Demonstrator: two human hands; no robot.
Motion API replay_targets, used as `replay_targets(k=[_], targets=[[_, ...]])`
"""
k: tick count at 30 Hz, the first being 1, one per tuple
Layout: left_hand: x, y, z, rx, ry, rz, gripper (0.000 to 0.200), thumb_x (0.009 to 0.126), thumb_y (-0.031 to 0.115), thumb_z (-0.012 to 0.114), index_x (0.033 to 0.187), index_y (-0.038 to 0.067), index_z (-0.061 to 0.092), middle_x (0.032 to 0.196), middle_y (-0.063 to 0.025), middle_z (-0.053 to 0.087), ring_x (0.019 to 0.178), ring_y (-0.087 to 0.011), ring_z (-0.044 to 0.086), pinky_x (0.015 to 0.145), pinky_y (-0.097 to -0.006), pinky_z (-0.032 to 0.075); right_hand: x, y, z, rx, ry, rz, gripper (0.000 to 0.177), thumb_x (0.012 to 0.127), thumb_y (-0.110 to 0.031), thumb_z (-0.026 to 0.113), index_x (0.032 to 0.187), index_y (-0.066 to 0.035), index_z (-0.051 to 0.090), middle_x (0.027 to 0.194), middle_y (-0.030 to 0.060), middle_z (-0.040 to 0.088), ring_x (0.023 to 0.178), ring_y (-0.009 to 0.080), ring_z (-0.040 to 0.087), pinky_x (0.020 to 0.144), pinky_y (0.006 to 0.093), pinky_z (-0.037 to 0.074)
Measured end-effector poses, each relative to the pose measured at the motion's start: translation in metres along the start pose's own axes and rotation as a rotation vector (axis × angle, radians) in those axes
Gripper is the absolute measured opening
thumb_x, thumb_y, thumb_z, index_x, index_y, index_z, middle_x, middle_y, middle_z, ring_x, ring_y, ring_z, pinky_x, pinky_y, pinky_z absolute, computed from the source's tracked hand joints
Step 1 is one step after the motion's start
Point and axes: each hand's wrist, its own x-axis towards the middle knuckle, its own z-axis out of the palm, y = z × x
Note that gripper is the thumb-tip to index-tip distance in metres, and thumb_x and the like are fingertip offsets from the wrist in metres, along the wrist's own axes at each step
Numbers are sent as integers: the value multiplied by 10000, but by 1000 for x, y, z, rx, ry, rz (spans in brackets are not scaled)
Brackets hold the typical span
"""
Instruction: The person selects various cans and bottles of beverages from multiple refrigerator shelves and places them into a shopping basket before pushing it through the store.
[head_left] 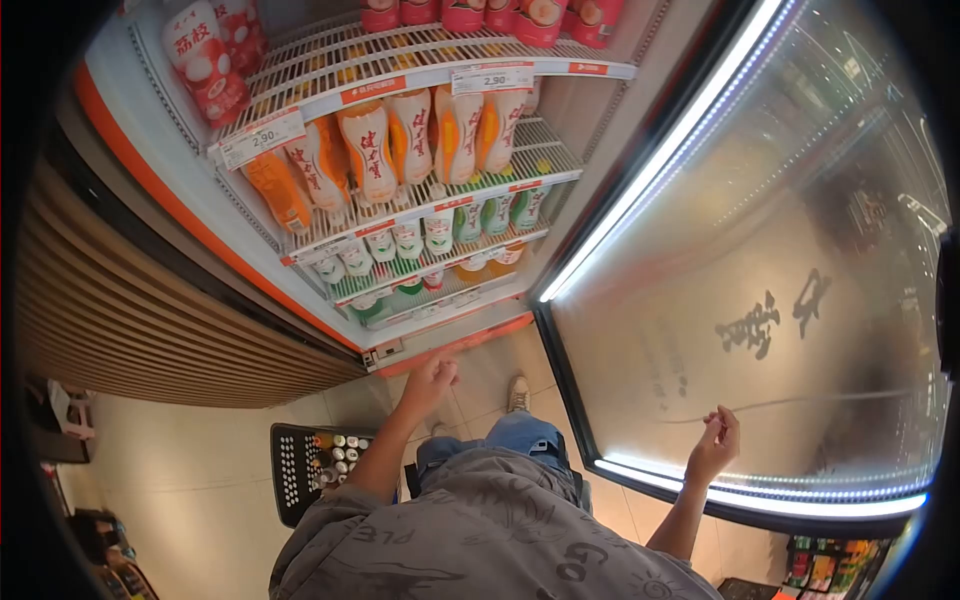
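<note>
In front of the open drinks cooler point(440, 350), my left hand point(432, 385) hangs low near its bottom edge, fingers curled in and nothing visible in them. On the other side, my right hand point(714, 442) is raised in front of the cooler's glass door point(650, 350), its fingers bent together and overlapping the pane in this view. A thin line runs across the glass behind the fingertips. Orange-and-white bottles point(370, 155) stand in a row on the middle shelf. Below them are smaller white and green bottles point(437, 232).
A black crate point(284, 505) holding several bottles stands on the floor at my left. Pink bottles point(208, 62) sit on the upper shelf, with price tags point(492, 79) along the shelf edges. Slatted wood panelling point(190, 310) flanks the cooler. The door stands wide at right, its frame lit.
</note>
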Motion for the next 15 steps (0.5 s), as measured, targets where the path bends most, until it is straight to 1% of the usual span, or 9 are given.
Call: replay_targets(k=[2,4,5,6,7,9,10,12,15], targets=[[-11,-6,5,-23,-49,-77,248,988,248,550,1106,37,603,873,-64,688,799,-138,663,713,-277,508,-18,14,-46,-207,111,-100,191,858,65,542,961,3,691,841,104,684,667,172,663,615,291,536],[-30,-8,25,-83,-106,-179,247,987,249,551,1108,41,601,879,-60,689,808,-135,668,702,-278,511,-26,17,-82,-286,189,-34,192,854,61,547,968,-9,685,836,111,681,664,181,664,615,295,542],[-38,-9,34,-79,-154,-180,249,986,250,550,1114,42,600,884,-62,690,816,-139,670,697,-279,512,-30,18,-94,-295,231,1,190,853,58,550,967,-14,683,835,111,681,662,184,664,612,293,544],[-46,-10,42,-75,-198,-182,251,986,250,550,1121,44,599,889,-64,691,824,-142,672,693,-280,513,-33,10,-97,-300,216,61,190,896,36,526,985,-2,690,822,111,690,666,178,679,616,275,552],[-56,-11,51,-73,-238,-186,254,985,251,549,1127,45,597,894,-66,693,831,-145,674,688,-281,514,-34,0,-95,-323,114,-120,189,887,42,535,981,-7,691,815,111,689,652,176,676,595,280,553],[-71,-12,62,-62,-289,-178,259,985,249,544,1134,44,595,911,-72,696,843,-145,675,691,-277,515,-41,2,-91,-245,41,-113,189,847,65,562,957,-13,694,815,106,692,641,173,676,576,273,548],[-77,-11,67,-57,-304,-173,261,985,248,541,1138,43,594,920,-74,697,848,-145,675,692,-275,516,-43,1,-91,-266,40,-190,192,832,72,570,949,-14,695,815,104,693,644,176,675,578,273,545],[-89,-7,70,-50,-284,-143,272,986,253,538,1144,39,595,928,-74,697,853,-142,675,695,-273,517,-55,-3,-88,-301,35,-344,199,803,86,586,932,-16,697,815,101,694,651,181,675,583,272,539],[-109,6,74,4,-252,-153,290,987,259,536,1148,27,596,929,-68,696,853,-138,672,698,-272,519,-67,-32,-89,-193,-89,-412,200,784,96,598,920,-13,696,811,100,693,691,192,675,631,293,541]])
